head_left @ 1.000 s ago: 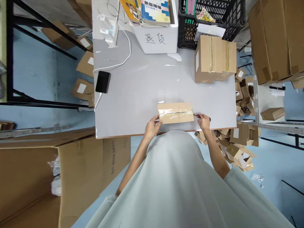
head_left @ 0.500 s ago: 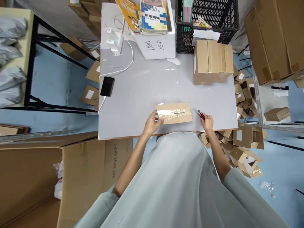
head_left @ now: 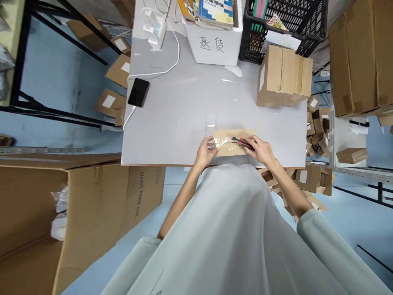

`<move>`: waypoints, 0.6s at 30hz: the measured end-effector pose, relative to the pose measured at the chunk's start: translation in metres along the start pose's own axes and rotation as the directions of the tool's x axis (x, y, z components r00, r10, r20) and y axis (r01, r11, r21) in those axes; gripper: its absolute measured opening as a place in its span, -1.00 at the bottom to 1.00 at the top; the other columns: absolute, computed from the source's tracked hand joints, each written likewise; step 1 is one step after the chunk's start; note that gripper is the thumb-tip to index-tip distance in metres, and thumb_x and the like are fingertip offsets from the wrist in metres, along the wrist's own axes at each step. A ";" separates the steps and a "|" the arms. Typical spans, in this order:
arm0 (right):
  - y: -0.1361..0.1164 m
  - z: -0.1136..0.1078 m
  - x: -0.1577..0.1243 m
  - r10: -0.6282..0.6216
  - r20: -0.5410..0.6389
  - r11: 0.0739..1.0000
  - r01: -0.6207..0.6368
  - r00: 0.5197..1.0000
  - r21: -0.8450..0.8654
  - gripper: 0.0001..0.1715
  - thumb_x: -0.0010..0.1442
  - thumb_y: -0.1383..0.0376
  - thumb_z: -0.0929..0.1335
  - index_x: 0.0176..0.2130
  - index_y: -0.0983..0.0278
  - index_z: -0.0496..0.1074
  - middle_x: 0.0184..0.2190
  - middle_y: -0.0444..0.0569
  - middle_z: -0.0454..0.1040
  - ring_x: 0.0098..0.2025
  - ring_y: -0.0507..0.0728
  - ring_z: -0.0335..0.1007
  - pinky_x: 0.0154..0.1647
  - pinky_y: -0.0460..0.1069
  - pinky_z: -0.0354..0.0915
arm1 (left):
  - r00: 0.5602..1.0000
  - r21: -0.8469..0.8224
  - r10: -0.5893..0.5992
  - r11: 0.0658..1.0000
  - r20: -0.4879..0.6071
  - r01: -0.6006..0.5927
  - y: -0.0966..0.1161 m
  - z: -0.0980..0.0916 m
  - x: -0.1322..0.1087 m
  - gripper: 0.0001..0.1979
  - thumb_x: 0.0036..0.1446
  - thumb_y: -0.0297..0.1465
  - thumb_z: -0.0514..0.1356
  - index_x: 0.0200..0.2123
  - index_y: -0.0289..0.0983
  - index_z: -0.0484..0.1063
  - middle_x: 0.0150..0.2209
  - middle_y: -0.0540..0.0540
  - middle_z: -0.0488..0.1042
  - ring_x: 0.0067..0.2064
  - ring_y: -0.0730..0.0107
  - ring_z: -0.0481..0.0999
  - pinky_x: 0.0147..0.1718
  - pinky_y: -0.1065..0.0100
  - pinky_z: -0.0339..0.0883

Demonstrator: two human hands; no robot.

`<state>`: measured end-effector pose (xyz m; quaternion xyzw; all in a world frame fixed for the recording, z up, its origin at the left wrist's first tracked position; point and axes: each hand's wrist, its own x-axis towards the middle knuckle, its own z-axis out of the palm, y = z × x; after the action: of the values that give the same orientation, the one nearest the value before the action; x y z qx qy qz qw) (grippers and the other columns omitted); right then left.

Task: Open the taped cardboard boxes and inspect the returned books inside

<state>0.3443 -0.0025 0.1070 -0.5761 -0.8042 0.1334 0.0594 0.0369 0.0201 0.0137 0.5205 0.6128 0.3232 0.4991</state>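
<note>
A small cardboard box (head_left: 235, 150) lies near the front edge of the table, with clear tape along its top seam. My left hand (head_left: 207, 151) grips its left end between thumb and fingers. In my right hand (head_left: 260, 150) is a red and black box cutter (head_left: 244, 143), held over the right half of the box. The cutter's tip points left, at the taped seam; whether the blade touches the tape I cannot tell.
On the grey table (head_left: 184, 102) are a phone (head_left: 138, 92) on a white cable, a power strip (head_left: 159, 32), a white bin (head_left: 211, 45) of books, a black crate (head_left: 251, 41) and taped cartons (head_left: 276, 78). A large open carton (head_left: 95, 213) stands at lower left.
My right hand has brought the box cutter left, from beside the box to above its taped seam. My left hand still holds the box's left end. The whole view has shifted.
</note>
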 end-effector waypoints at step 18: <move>-0.054 -0.011 0.065 -0.423 0.289 0.829 0.496 0.859 -0.259 -0.55 0.59 0.44 0.19 0.33 0.32 0.42 0.09 0.20 0.64 0.06 0.27 0.48 -0.07 0.10 0.34 | 1.000 -0.228 -0.025 0.973 0.004 0.025 -0.020 0.012 -0.001 -0.45 0.03 -0.31 0.45 0.08 -0.12 0.39 0.24 -0.16 0.57 0.09 0.20 0.68 -0.09 0.26 0.63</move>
<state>0.2766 0.0441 0.1288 -0.3479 -0.9318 0.0436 -0.0944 0.0422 0.0128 -0.0083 0.4521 0.5778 0.3850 0.5599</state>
